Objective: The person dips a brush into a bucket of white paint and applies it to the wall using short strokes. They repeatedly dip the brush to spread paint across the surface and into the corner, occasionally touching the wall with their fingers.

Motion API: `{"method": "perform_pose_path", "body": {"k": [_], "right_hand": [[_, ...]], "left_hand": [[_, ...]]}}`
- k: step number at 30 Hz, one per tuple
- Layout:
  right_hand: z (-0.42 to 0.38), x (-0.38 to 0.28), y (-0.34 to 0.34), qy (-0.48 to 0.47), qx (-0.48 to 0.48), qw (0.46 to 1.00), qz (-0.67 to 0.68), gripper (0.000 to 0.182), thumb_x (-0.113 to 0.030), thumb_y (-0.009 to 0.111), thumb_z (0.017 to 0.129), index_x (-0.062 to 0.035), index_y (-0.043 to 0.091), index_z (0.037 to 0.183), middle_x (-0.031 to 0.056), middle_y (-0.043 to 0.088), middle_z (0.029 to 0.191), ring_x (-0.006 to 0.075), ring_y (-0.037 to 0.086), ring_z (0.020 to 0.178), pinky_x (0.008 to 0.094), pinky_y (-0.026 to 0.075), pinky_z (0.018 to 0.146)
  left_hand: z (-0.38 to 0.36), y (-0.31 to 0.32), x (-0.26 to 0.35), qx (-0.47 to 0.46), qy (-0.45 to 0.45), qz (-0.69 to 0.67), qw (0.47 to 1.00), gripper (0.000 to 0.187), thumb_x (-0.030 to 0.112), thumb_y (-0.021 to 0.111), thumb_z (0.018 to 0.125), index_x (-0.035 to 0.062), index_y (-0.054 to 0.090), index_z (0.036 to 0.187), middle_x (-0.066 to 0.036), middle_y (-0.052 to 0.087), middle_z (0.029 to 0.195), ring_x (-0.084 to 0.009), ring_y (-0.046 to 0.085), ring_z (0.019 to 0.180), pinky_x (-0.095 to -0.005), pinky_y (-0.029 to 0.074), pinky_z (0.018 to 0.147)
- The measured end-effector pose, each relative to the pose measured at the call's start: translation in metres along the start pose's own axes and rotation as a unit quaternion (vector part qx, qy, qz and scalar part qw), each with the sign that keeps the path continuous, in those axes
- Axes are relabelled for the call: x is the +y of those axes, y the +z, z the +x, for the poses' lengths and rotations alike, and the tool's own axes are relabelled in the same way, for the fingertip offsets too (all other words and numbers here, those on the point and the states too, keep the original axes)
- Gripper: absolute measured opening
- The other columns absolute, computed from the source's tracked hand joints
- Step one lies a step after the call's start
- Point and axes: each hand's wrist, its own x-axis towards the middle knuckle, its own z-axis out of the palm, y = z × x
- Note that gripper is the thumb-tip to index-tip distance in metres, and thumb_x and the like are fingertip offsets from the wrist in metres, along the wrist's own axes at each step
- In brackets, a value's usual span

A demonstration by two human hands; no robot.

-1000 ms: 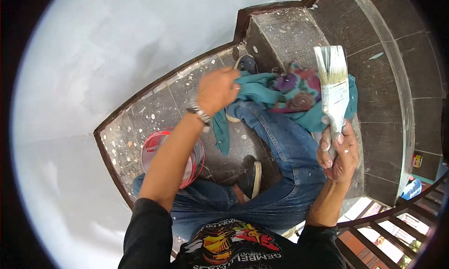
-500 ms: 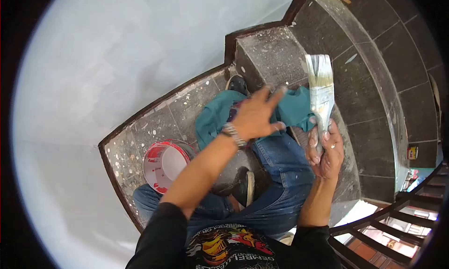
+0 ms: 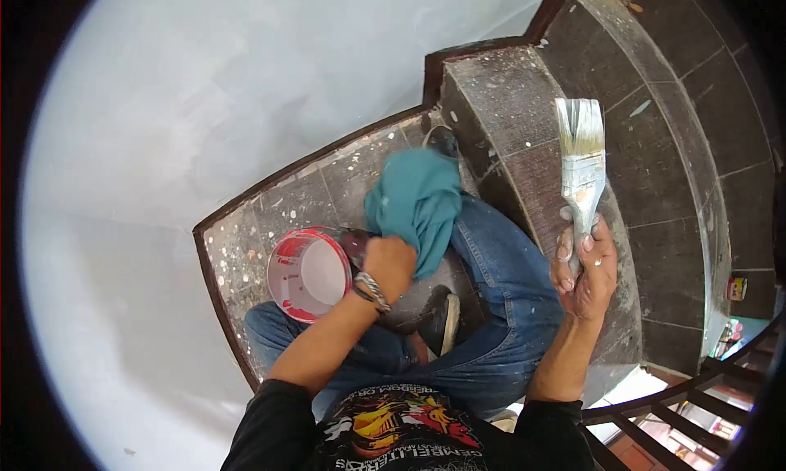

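My right hand (image 3: 586, 266) is wrapped round the handle of a paint-stained brush (image 3: 582, 164), its bristles pointing up and away from me. My left hand (image 3: 390, 266) is closed on the edge of a teal cloth (image 3: 419, 197), which hangs bunched over my knee area. Dark patterned fabric shows beside that hand. Just left of it stands a bucket (image 3: 286, 284) with red-smeared rim and walls and pale paint inside. The fingertips of my left hand are partly hidden.
Paint-spattered tiled steps (image 3: 508, 102) curve up to the right. A pale wall (image 3: 205, 102) with a dark brown border lies to the left. Dark railing bars (image 3: 696, 418) stand at the lower right, and a small can (image 3: 736, 288) sits near them. My jeans-clad legs (image 3: 508, 283) are folded below.
My left hand has moved down and left toward the bucket and closed on the teal cloth, which has been drawn together leftward. The brush stays held in my right hand.
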Motion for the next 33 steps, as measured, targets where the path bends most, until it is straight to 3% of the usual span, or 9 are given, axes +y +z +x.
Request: {"method": "perform_pose_path", "body": {"k": [5, 9, 12, 13, 16, 24, 28, 31, 33], "right_hand": [[-0.001, 0.006, 0.006, 0.013, -0.017, 0.999, -0.027, 0.033, -0.022, 0.052, 0.094, 0.0031, 0.047, 0.114, 0.0074, 0.054, 0.072, 0.0044, 0.037, 0.04, 0.0179, 0.031, 0.035], [-0.003, 0.013, 0.013, 0.026, -0.054, 0.997, -0.05, 0.033, -0.021, 0.051, 0.094, 0.0031, 0.047, 0.116, 0.0061, 0.054, 0.073, 0.0038, 0.037, 0.041, 0.0172, 0.03, 0.036], [-0.003, 0.021, 0.024, 0.028, -0.083, 0.994, -0.064, 0.033, -0.022, 0.051, 0.094, 0.003, 0.048, 0.116, 0.0054, 0.054, 0.073, 0.0035, 0.037, 0.042, 0.017, 0.03, 0.036], [-0.003, 0.022, 0.027, 0.034, -0.087, 0.993, -0.07, 0.033, -0.022, 0.051, 0.094, 0.0031, 0.048, 0.115, 0.0052, 0.054, 0.073, 0.0034, 0.037, 0.042, 0.017, 0.03, 0.036], [-0.003, 0.023, 0.033, 0.042, -0.081, 0.993, -0.078, 0.033, -0.022, 0.053, 0.093, 0.0035, 0.05, 0.114, 0.0046, 0.054, 0.073, 0.0032, 0.038, 0.043, 0.0171, 0.031, 0.036], [-0.022, -0.012, 0.055, 0.016, -0.054, 0.992, -0.114, 0.032, -0.021, 0.053, 0.092, 0.0032, 0.05, 0.114, 0.0046, 0.054, 0.072, 0.0042, 0.038, 0.043, 0.0173, 0.03, 0.036], [-0.029, -0.032, 0.09, -0.021, -0.098, 0.985, -0.142, 0.044, -0.027, 0.059, 0.088, 0.0046, 0.048, 0.117, 0.0025, 0.053, 0.07, 0.0033, 0.036, 0.039, 0.0163, 0.029, 0.034], [-0.042, -0.044, 0.128, -0.019, -0.108, 0.979, -0.17, 0.045, -0.03, 0.061, 0.085, 0.0024, 0.051, 0.114, -0.0002, 0.053, 0.067, 0.0025, 0.035, 0.037, 0.017, 0.029, 0.033], [-0.045, -0.053, 0.154, -0.005, -0.139, 0.965, -0.224, 0.044, -0.03, 0.059, 0.086, 0.0017, 0.05, 0.116, 0.0008, 0.053, 0.068, 0.0024, 0.035, 0.036, 0.0169, 0.027, 0.032]], "left_hand": [[0.025, 0.106, 0.032, -0.115, -0.057, 0.02, 0.992, 0.021, 0.022, 0.061, 0.081, 0.0111, 0.072, 0.095, -0.009, 0.065, 0.104, -0.0265, 0.062, 0.098, -0.0475, 0.049, 0.075], [0.008, 0.093, 0.035, -0.09, -0.019, 0.013, 0.996, 0.032, 0.025, 0.062, 0.08, 0.008, 0.068, 0.106, -0.014, 0.042, 0.134, -0.0313, 0.04, 0.124, -0.0606, 0.031, 0.096], [0.003, 0.096, 0.026, 0.055, -0.039, -0.191, 0.979, 0.036, 0.025, 0.065, 0.075, 0.0048, 0.065, 0.106, -0.019, 0.044, 0.13, -0.0354, 0.042, 0.121, -0.056, 0.033, 0.096], [0.01, 0.093, 0.022, 0.116, -0.083, -0.329, 0.934, 0.047, 0.024, 0.066, 0.073, 0.002, 0.056, 0.114, -0.022, 0.042, 0.13, -0.04, 0.041, 0.119, -0.0511, 0.034, 0.098], [0.02, 0.085, 0.021, 0.403, -0.189, -0.372, 0.815, 0.058, 0.021, 0.064, 0.076, 0.0007, 0.044, 0.126, -0.022, 0.04, 0.132, -0.0407, 0.041, 0.119, -0.0471, 0.035, 0.099], [0.056, 0.06, 0.007, 0.366, -0.154, -0.417, 0.817, 0.048, 0.015, 0.062, 0.08, 0.0008, 0.046, 0.123, -0.021, 0.044, 0.129, -0.0381, 0.046, 0.116, -0.0448, 0.04, 0.096], [-0.059, 0.001, 0.008, 0.341, 0.054, -0.571, 0.745, 0.044, 0.014, 0.064, 0.079, -0.0002, 0.051, 0.119, -0.02, 0.055, 0.117, -0.0341, 0.058, 0.103, -0.0401, 0.047, 0.088], [-0.152, 0.014, -0.044, 0.497, 0.089, -0.455, 0.734, 0.033, 0.013, 0.062, 0.081, 0.0014, 0.058, 0.111, -0.017, 0.062, 0.101, -0.0313, 0.063, 0.09, -0.0377, 0.05, 0.081], [-0.219, 0.048, -0.104, 0.561, -0.05, -0.435, 0.702, 0.02, 0.009, 0.061, 0.081, 0.003, 0.063, 0.1, -0.013, 0.065, 0.09, -0.0284, 0.065, 0.081, -0.0365, 0.05, 0.071]]}}
